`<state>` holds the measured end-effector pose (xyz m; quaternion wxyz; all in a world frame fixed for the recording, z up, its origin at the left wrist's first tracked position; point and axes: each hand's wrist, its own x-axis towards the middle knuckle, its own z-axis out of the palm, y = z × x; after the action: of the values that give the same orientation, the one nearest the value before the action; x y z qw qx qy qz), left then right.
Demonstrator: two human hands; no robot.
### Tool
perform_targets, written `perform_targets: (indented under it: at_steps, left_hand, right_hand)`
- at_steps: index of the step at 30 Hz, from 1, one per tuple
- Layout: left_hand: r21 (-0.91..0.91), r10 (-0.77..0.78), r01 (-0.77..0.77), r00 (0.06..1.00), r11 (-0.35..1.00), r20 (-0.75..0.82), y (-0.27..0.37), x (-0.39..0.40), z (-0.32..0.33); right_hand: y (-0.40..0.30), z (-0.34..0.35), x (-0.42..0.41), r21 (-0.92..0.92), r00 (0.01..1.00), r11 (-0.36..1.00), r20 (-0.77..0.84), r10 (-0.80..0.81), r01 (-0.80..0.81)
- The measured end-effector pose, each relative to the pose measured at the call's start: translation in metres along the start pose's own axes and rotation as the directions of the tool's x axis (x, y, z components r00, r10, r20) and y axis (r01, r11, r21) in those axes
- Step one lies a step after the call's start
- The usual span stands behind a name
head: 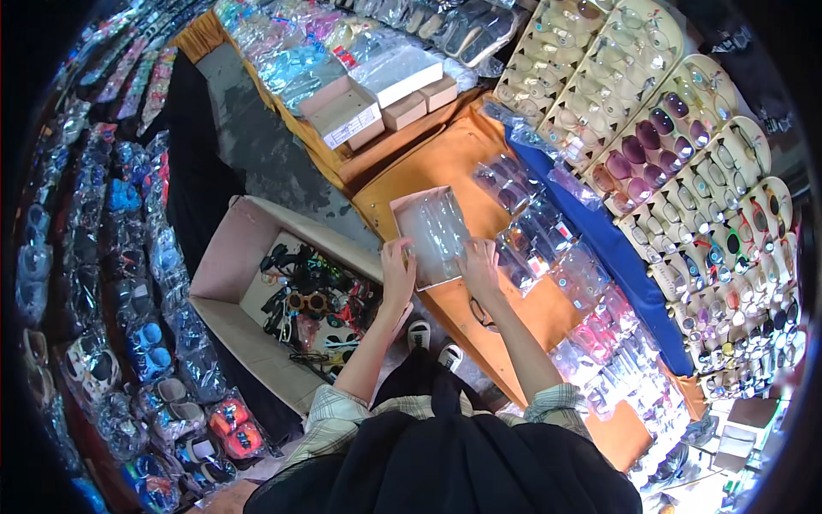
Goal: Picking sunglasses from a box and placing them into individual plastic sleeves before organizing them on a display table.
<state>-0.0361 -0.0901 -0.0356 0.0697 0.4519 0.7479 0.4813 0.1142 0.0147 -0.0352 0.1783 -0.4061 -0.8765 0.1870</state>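
Both my hands are at a small open cardboard box (401,209) over the edge of the orange-covered table (443,151). Clear plastic sleeves (435,234) fill it; what they contain cannot be made out. My left hand (398,273) grips the left side of the box. On the right side, my right hand (480,266) holds the edge with its fingertips near the plastic. Just below my right hand, partly behind the wrist, lies a pair of dark-framed eyeglasses (478,313). Rows of plastic-bagged glasses (536,238) lie to the right of the box.
A large open carton (221,263) with jumbled sunglasses (311,302) stands left of my legs. Display boards of eyeglasses (648,148) line the far right, behind a blue cloth (597,241). Bagged slippers (151,344) hang or lie at left. More cardboard boxes (340,112) sit on the table's far end.
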Motion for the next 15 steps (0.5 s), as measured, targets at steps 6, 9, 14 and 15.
perform_targets:
  at_steps: [6, 9, 14, 15]
  left_hand:
    - [-0.122, -0.114, 0.118, 0.993, 0.985, 0.038, -0.012, 0.012, 0.004]
    - [-0.124, -0.120, 0.126, 0.991, 0.984, 0.057, -0.012, 0.018, 0.005]
    - [-0.071, -0.142, 0.146, 0.988, 0.987, 0.063, -0.016, 0.030, 0.007]
    - [-0.073, -0.138, 0.143, 0.988, 0.987, 0.070, -0.015, 0.032, 0.010]
  right_hand:
    - [-0.010, 0.019, 0.002, -0.063, 0.998, 0.998, -0.059, -0.018, 0.015]
    - [-0.021, 0.026, -0.005, -0.067, 0.999, 0.998, -0.052, 0.010, -0.014]
    - [-0.036, 0.029, -0.013, 0.000, 0.997, 0.998, -0.047, -0.065, 0.065]
    - [-0.036, 0.029, -0.015, -0.013, 0.996, 0.996, -0.029, -0.085, 0.084]
